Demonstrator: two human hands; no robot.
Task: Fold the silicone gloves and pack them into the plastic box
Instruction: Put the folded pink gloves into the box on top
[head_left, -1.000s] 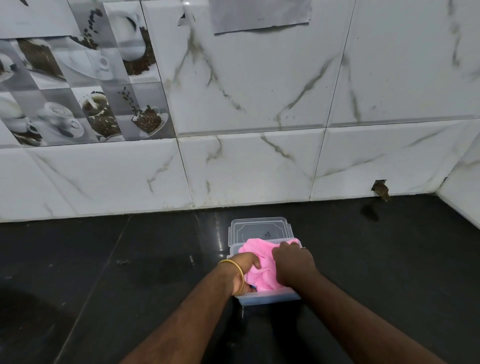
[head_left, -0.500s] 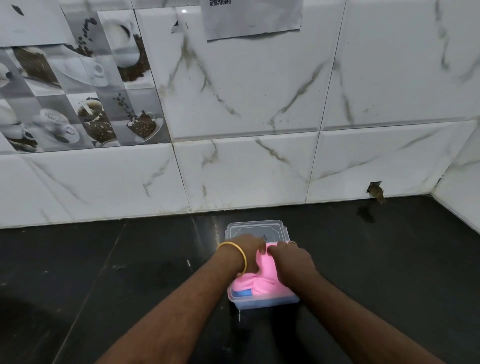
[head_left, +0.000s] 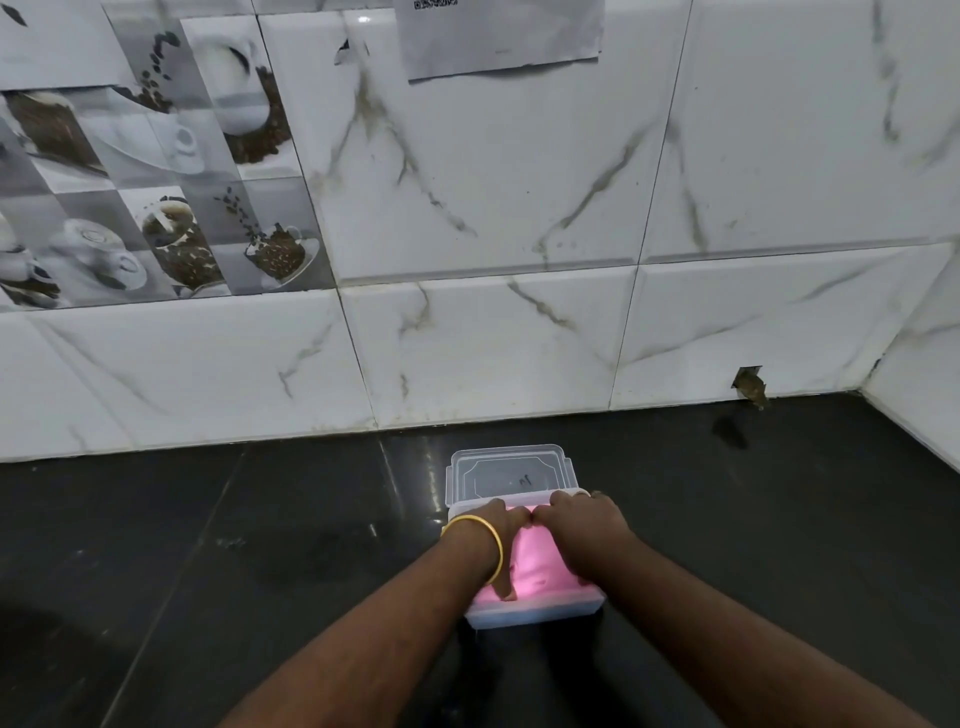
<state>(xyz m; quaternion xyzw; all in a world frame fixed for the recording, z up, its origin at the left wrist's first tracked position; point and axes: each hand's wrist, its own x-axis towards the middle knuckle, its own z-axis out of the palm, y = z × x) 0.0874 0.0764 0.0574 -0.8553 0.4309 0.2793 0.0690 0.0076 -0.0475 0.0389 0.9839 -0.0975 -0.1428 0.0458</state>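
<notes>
1. Two hands are down in a little see-through plastic box (head_left: 535, 613) on the dark surface (head_left: 208, 571). The box sits close to the white tiled wall (head_left: 519, 338).

2. The pink silicone gloves (head_left: 532, 566) are inside the box. They fill it up, and only a strip of pink shows between the two hands.

3. The left hand (head_left: 493, 540) has a yellow bangle (head_left: 483, 540) on its wrist. It lies on top of the pink gloves with one finger poking down near the front of the box. I think it is pushing, not grabbing.

4. The right hand (head_left: 587, 535) lies on the gloves too, fingers bent over the far side. It looks like it is pressing down, but I cannot tell for sure if it is pinching any of the pink stuff.

5. The knuckles of both hands meet in the middle, near the back edge of the box.

6. The clear lid (head_left: 506, 470) lies flat just behind the box, touching its far edge. It is not on yet.

7. So I think the folding is done, and this is the squashing-in step.

8. Next, I guess the gloves must be pushed below the rim all the way round. Silicone is springy and may pop back up, so one hand may need to hold it down while the other hand gets the lid.
</notes>
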